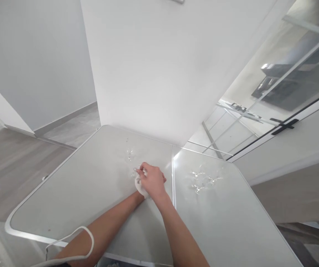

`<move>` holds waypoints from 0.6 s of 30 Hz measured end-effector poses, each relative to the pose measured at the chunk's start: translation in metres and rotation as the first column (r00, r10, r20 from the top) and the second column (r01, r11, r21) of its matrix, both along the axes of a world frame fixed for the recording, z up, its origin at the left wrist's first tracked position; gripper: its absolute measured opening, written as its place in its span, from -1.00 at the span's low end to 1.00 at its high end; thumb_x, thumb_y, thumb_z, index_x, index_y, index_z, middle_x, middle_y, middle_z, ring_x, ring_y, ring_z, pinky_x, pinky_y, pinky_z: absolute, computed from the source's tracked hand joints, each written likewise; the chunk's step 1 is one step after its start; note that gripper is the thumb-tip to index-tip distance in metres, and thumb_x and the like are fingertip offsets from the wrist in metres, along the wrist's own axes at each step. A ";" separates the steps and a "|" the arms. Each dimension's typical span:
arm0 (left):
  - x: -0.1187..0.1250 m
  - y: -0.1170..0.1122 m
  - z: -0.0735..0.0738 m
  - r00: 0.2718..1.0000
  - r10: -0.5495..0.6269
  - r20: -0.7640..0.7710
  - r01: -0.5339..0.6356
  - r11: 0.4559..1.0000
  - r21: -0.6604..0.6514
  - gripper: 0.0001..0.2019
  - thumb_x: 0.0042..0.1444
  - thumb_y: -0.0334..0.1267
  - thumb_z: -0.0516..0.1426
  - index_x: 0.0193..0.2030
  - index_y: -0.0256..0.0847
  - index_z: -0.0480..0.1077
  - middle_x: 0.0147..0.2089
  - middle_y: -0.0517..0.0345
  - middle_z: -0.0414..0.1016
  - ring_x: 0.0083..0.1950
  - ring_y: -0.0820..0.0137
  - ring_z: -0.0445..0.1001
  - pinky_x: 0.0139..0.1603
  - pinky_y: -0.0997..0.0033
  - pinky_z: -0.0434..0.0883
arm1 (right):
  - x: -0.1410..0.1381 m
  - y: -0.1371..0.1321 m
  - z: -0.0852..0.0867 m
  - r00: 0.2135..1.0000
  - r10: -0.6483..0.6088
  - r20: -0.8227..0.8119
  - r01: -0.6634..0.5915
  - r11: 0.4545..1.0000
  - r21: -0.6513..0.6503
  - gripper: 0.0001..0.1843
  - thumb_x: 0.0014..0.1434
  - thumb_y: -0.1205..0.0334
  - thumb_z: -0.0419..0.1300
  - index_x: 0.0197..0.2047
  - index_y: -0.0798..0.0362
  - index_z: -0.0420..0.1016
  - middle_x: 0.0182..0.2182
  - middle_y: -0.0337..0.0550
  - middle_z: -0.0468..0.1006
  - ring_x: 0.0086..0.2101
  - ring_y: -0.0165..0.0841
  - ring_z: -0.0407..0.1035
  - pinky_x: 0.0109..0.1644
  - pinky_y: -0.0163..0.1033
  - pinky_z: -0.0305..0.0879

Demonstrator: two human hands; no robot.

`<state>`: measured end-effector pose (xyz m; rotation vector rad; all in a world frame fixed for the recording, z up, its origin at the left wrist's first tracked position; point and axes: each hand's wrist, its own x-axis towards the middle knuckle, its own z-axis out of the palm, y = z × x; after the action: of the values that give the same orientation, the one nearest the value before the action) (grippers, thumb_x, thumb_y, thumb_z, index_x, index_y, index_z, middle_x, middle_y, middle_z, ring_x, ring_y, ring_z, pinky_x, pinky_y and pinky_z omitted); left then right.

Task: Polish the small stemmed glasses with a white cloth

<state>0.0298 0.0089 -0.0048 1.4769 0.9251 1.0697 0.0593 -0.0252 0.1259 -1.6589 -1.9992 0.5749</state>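
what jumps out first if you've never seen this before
Two bare arms meet on the pale grey folding table, the right hand closed over a crumpled white cloth, the left hand hidden beneath it. Next come clear liquid puddles: a small puddle just beyond the hands and a wider puddle right of the table's centre seam.

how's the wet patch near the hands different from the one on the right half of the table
The left wet patch is small, a few glinting drops just beyond the right hand, which holds a white cloth at its edge. The right wet patch is wider and more scattered, across the seam, with no hand near it. Both are clear liquid on the pale tabletop.
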 end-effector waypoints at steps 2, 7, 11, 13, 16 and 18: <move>-0.003 0.001 0.000 0.995 -0.033 0.091 0.042 0.995 -0.093 -0.66 0.36 -0.05 0.14 0.13 -0.22 0.44 0.11 -0.07 0.51 0.03 0.22 0.53 0.02 0.11 0.56 | 0.037 -0.012 0.008 0.966 -0.004 -0.258 0.001 1.000 -0.014 -0.78 0.28 0.06 0.20 -0.34 -0.02 0.49 -0.45 -0.25 0.54 -0.37 -0.30 0.44 -0.22 -0.27 0.29; -0.011 -0.007 0.003 0.922 -0.191 0.335 0.270 0.941 -0.206 -0.27 0.24 0.45 -0.14 -0.32 -0.27 0.36 -0.51 0.12 0.39 -0.53 0.40 0.40 -0.45 0.34 0.45 | 0.124 -0.038 0.009 0.926 -0.136 -0.353 0.103 0.989 -0.111 -0.66 0.22 -0.04 0.22 -0.43 0.03 0.40 -0.54 -0.30 0.40 -0.46 -0.36 0.32 -0.31 -0.31 0.24; -0.006 -0.015 -0.001 0.794 -0.417 0.443 0.563 0.779 -0.276 -0.36 -0.09 0.26 0.37 -0.15 -0.22 0.29 -0.46 0.19 0.48 -0.53 0.41 0.46 -0.49 0.47 0.41 | 0.142 -0.041 -0.020 0.906 -0.206 -0.370 0.167 0.977 -0.135 -0.65 0.15 -0.06 0.27 -0.44 0.04 0.43 -0.55 -0.28 0.42 -0.46 -0.34 0.33 -0.33 -0.30 0.22; -0.003 -0.017 -0.006 0.807 -0.424 0.411 0.547 0.798 -0.253 -0.32 -0.14 0.11 0.45 -0.03 -0.18 0.26 -0.51 0.34 0.42 -0.61 0.51 0.35 -0.58 0.57 0.30 | 0.141 -0.040 -0.035 0.794 -0.305 -0.526 0.226 0.951 -0.211 -0.65 0.11 -0.09 0.32 -0.25 0.03 0.48 -0.48 -0.27 0.48 -0.45 -0.33 0.38 -0.34 -0.29 0.27; -0.003 -0.014 -0.013 0.897 -0.282 0.339 0.367 0.905 -0.217 -0.39 -0.09 0.12 0.43 -0.09 -0.19 0.30 -0.59 0.46 0.23 -0.69 0.61 0.13 -0.67 0.61 0.15 | 0.139 -0.040 -0.048 0.438 -0.484 -0.757 0.348 0.868 -0.354 -0.41 0.03 -0.07 0.40 0.05 -0.03 0.36 -0.34 -0.24 0.56 -0.38 -0.29 0.46 -0.33 -0.28 0.34; -0.004 -0.012 -0.015 0.950 -0.167 0.265 0.227 0.950 -0.214 -0.42 -0.11 0.16 0.42 -0.18 -0.21 0.32 -0.57 0.44 0.21 -0.68 0.63 0.09 -0.69 0.61 0.12 | 0.139 -0.041 -0.053 0.250 -0.496 -0.832 0.338 0.850 -0.404 -0.40 -0.06 0.07 0.43 0.02 -0.03 0.33 -0.34 -0.26 0.55 -0.38 -0.30 0.45 -0.35 -0.30 0.33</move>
<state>0.0259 -0.0027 -0.0193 1.1787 0.6891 0.9290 0.1982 -0.0663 0.0728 -1.3225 -0.6204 1.1311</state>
